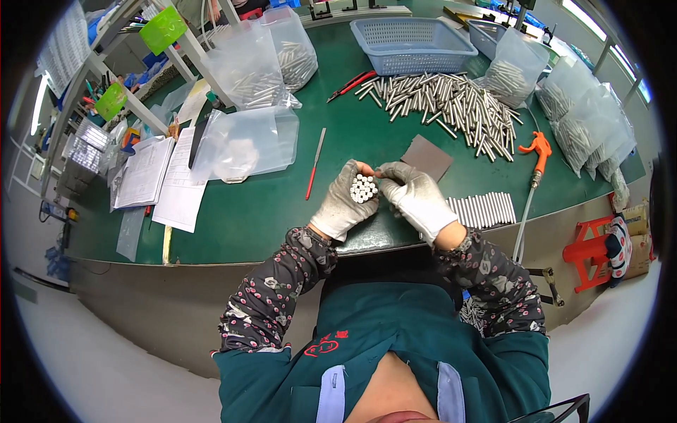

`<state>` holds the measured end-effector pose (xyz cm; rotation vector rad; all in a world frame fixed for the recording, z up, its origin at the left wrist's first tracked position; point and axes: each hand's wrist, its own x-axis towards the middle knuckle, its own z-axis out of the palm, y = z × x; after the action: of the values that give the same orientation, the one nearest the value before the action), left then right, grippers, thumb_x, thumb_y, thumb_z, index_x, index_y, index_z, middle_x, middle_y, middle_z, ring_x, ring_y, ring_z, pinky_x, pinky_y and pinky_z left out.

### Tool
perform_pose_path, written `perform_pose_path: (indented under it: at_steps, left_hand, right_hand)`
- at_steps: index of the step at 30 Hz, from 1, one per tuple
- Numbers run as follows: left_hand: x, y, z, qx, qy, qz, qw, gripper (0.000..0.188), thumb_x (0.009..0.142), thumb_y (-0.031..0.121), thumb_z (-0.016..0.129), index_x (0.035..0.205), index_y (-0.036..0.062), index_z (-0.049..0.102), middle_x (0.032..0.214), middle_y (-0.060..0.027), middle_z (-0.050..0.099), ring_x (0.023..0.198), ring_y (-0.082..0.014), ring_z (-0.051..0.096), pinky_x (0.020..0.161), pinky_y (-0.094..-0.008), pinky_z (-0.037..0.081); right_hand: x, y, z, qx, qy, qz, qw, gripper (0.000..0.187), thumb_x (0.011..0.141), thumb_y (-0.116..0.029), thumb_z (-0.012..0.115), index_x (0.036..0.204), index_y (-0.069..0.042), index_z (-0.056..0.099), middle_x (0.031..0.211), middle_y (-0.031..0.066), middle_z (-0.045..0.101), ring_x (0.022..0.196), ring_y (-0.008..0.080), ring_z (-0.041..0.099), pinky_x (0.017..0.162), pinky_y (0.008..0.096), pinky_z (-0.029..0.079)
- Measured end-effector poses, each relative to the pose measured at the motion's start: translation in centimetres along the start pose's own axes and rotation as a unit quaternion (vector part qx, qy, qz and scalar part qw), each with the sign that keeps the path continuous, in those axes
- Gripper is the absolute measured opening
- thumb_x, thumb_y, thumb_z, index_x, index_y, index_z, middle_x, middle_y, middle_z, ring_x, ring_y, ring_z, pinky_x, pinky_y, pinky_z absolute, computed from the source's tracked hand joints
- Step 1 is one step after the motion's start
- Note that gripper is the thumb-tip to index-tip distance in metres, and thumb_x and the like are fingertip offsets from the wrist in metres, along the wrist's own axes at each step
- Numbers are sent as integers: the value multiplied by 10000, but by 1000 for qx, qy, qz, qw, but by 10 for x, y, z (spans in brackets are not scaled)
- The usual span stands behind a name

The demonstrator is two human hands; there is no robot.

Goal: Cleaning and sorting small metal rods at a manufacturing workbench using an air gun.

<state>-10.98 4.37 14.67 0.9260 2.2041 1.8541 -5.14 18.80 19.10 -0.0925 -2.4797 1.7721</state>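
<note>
Grey knit gloves cover both hands. Left hand [344,204] is clamped around a bundle of short metal rods [364,188], ends facing up, held above the near edge of the green bench [268,211]. Right hand [416,197] touches the bundle's right side, fingers closed against it. A row of rods [486,209] lies just right of the hands; a loose pile of rods [444,102] lies farther back beside a blue basket [412,44].

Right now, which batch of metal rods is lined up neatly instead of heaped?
The row of rods flat on the mat beside the right hand; the loose pile is jumbled.
</note>
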Motion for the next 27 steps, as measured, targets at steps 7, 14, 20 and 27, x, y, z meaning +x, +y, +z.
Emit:
perform_pose_path:
  at_steps: [7,14,20,27]
  left_hand:
    - [-1,3,-9,41,-21,-8,999,569,603,97,728,1099,39,454,927,-85,555,878,-185,558,769,-284,467]
    - [-2,-7,-17,135,-37,35,990,659,557,136,772,1123,37,450,935,-90,541,934,-215,531,830,-315,452]
    - [-4,-2,-17,70,-61,-22,995,733,623,94,771,1218,77,342,969,-45,558,900,-142,556,806,-267,463]
    - [-4,-9,-14,81,-63,37,994,654,635,86,740,1179,68,377,924,-52,556,859,-156,563,766,-276,468]
  right_hand:
    - [-4,5,9,-20,-65,10,998,318,818,-212,528,1088,-54,588,983,171,624,912,298,604,799,323,462]
    - [0,15,16,58,-79,10,995,350,857,-171,518,1174,-22,529,726,18,571,549,59,490,506,199,420]
    - [-4,7,17,81,-80,40,993,362,852,-137,498,1193,-14,502,751,27,578,565,65,505,524,202,432]
    - [-7,14,20,88,-75,41,992,368,851,-128,494,1196,-2,493,774,37,580,571,73,513,539,206,445]
